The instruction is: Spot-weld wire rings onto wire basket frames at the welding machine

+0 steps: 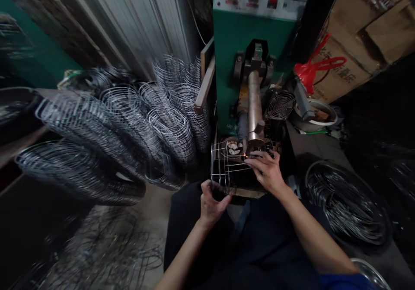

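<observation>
At left, wire pieces stand nested in leaning stacks, probably to save room and stay within reach. The left hand is curled around the near edge of a wire frame, seemingly to steady it in front of the green machine. A spark glows by the lower end of the thick metal arm. The right hand is nearly closed just beside it, perhaps to position a wire; I cannot tell what its fingertips hold. Further right, loose wire lies gathered, likely for easy access
</observation>
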